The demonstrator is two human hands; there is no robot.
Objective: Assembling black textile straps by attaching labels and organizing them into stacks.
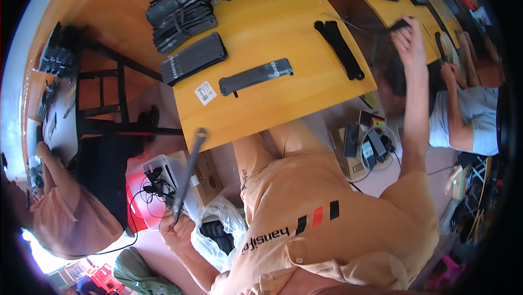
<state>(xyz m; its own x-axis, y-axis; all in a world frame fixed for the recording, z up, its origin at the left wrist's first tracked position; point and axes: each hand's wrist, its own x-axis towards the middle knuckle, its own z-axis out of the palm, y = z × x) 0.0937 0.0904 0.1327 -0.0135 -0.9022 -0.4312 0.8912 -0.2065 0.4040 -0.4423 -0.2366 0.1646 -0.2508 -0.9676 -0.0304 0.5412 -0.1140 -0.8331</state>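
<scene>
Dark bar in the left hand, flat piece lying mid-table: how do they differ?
The dark bar is held in the left hand; the flat piece lies on the yellow table. The dark bar looks narrower, the flat piece broader with pale markings. Both are long and dark.

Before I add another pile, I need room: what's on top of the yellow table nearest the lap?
Stacked dark bundles, one flat dark piece, a white label and long black strips are on the table. Whatever lies beneath the bundles is covered.
</scene>
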